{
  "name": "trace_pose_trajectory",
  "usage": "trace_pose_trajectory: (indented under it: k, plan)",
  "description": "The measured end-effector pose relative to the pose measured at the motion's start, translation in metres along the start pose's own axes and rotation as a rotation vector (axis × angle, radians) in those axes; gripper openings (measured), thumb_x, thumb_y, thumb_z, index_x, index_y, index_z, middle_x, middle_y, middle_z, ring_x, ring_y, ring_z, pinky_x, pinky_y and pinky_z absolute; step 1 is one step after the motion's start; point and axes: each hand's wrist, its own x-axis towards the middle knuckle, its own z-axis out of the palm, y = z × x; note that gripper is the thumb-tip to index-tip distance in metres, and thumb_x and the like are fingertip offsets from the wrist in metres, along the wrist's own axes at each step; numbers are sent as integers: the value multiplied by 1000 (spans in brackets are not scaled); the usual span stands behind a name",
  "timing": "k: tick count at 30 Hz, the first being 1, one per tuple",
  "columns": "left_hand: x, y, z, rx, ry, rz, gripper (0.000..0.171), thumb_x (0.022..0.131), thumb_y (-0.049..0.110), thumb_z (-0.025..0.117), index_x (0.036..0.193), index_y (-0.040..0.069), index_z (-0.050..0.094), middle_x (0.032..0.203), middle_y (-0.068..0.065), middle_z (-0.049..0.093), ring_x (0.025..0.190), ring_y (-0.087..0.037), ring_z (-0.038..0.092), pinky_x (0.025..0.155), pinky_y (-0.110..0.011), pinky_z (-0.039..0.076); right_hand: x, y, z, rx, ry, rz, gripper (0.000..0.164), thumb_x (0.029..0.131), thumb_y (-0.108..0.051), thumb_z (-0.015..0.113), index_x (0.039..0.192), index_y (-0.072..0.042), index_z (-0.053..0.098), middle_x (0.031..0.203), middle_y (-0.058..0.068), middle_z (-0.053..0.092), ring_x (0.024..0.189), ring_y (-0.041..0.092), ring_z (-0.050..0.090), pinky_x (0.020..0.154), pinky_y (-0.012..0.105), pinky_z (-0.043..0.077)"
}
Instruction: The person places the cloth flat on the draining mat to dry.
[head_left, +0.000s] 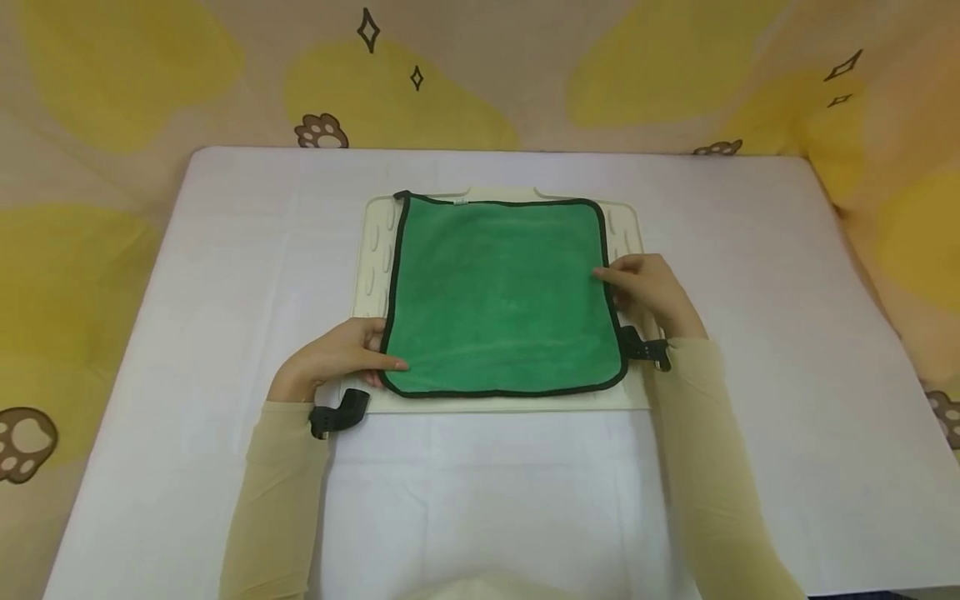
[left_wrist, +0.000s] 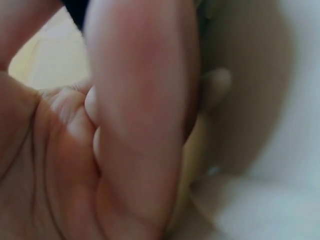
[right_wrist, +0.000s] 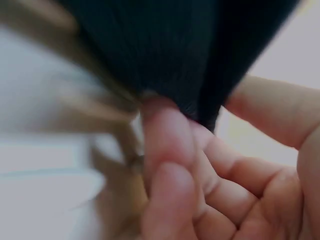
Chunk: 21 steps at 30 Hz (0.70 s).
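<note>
A square green cloth (head_left: pixel 502 292) with a dark edging lies spread over a cream-coloured board (head_left: pixel 375 250) with oblong slots or ridges along its sides. My left hand (head_left: pixel 337 354) pinches the cloth's near left edge, thumb on top and the other fingers beneath. On the opposite side my right hand (head_left: pixel 648 287) pinches the right edge about halfway up, thumb on top. In the right wrist view the dark underside of the cloth (right_wrist: pixel 150 45) runs between thumb and fingers. The left wrist view is mostly filled by blurred curled fingers (left_wrist: pixel 140 110).
The board lies on a table with a white cover (head_left: pixel 480 483). A patterned yellow and beige curtain (head_left: pixel 465 75) stands behind the table and at its sides. Black wrist cameras (head_left: pixel 341 414) are strapped to both wrists.
</note>
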Motion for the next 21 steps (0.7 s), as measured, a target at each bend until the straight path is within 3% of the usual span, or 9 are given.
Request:
trace_pose_trajectory:
  k: [5,9,12,16,21]
  plan:
    - [0,0,0,-54,-35,1,65,81,3,72,133,-12,37,106,-22,66,77,-21,68,66,-32,56,-40,12,6,44,-123,-17,40,91,-36,63,87,4,64,65,-3,51,62,11,47,60,23,42]
    - [-1,-1,1,-108,-67,10,73,79,0,74,137,-12,31,114,-26,61,89,-21,67,72,-35,56,-67,25,13,108,-188,-16,39,91,-31,64,70,-2,48,54,-6,35,55,10,45,54,22,39]
    - [-2,-1,1,-111,-65,8,74,79,-1,73,137,-12,30,113,-26,62,88,-22,67,71,-36,56,-82,33,18,187,-214,18,37,90,-24,66,67,-6,43,50,-5,45,55,14,57,55,22,46]
    - [-4,0,0,-77,-51,-18,69,80,-1,72,135,-12,33,106,-23,65,81,-25,68,67,-37,56,-90,35,22,286,-226,71,30,87,-15,69,72,-2,46,57,1,62,58,17,64,56,24,52]
    - [-2,4,2,-6,-42,-48,60,80,-2,71,129,-12,38,94,-19,68,73,-26,68,63,-36,56,-92,34,21,250,-202,119,25,84,-10,71,81,4,50,60,3,64,57,13,63,57,25,54]
